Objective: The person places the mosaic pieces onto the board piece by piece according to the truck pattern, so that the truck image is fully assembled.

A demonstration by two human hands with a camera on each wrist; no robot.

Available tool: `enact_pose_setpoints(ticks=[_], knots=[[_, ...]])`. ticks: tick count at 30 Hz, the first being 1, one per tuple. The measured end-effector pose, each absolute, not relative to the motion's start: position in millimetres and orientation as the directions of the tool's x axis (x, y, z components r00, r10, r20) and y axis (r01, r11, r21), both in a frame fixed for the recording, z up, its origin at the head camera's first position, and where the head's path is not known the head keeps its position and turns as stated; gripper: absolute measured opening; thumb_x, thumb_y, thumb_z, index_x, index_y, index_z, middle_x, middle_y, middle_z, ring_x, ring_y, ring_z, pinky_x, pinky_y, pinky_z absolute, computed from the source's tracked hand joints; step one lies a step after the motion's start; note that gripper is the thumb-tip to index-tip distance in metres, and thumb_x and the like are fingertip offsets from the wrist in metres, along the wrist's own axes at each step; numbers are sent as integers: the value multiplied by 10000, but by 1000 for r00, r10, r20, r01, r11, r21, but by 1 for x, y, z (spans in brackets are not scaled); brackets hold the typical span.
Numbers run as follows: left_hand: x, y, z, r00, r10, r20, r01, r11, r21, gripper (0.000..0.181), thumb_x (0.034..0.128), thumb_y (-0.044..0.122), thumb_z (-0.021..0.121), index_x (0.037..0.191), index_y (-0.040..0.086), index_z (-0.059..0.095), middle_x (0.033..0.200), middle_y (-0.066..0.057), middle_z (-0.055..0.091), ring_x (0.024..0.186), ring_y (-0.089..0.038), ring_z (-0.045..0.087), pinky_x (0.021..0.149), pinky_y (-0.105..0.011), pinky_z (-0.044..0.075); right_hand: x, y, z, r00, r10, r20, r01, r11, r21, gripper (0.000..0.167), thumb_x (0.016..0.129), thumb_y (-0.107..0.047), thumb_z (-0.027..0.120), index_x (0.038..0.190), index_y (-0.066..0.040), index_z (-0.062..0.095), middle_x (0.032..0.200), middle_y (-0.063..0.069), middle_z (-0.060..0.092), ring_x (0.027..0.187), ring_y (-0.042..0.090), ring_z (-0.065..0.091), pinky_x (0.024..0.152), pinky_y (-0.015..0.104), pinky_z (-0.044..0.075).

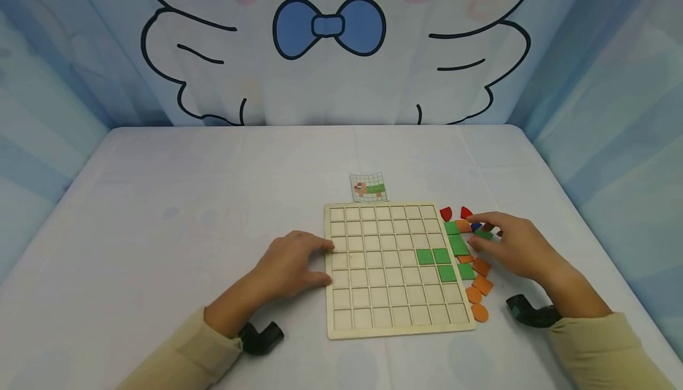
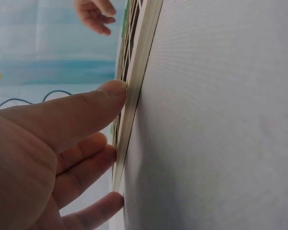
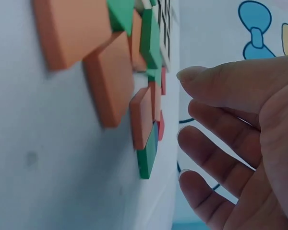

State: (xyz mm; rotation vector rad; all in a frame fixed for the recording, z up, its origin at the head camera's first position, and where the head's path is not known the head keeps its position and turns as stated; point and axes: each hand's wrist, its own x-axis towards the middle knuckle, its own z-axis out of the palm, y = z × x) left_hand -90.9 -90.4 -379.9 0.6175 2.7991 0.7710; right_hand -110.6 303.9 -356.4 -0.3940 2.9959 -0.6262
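My left grip (image 1: 288, 265) is at the left edge of the pale grid board (image 1: 368, 301), thumb and fingers spread apart along that edge, the thumb tip touching it and nothing clamped between them. The board lies flat on the desk (image 1: 213, 200), in front of me and between my two arms. Three green squares (image 1: 441, 256) sit in its cells towards the right: two side by side in one row, the third directly below the right-hand one.

My right grip (image 1: 517, 248) hangs over the loose pieces just beyond the board's right edge, thumb apart from loosely bent fingers, with nothing held. Near my fingertips lie a blue piece (image 1: 476, 226) and a green piece (image 1: 484, 234), partly hidden by my fingers in the head view. Two red pieces (image 1: 446, 214) lie farther from me, near the board's far right corner. Orange pieces (image 1: 482, 285) run down that side towards me, the nearest with rounded outlines, and more green pieces (image 1: 466, 271) lie close by the edge.

Just past the board's far edge is a small picture card (image 1: 369, 188) with a green and orange figure on a grid
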Motion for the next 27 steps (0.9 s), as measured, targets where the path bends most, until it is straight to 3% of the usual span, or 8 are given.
enact_pose_setpoints(ticks=[15,27], knots=[[-90,-91,-381,-899,435,-50,348,778,523,512,768,263,880,1231,128,709,1205,-28,681,1214,-280,557,987,-474,440,-116,321,-369,-984,-172,-53,-141,920,-366,391,924,-128,691,1264,49,611,1088,275,648,990,451,577,841,604,495],[-91,-91,-381,-899,434,-55,343,778,526,511,772,263,878,1234,130,707,1210,-21,679,1222,-272,552,992,-470,436,-118,321,-372,-992,-123,-26,-107,933,-344,383,916,-145,712,1218,73,622,1073,254,655,933,392,584,785,546,525]])
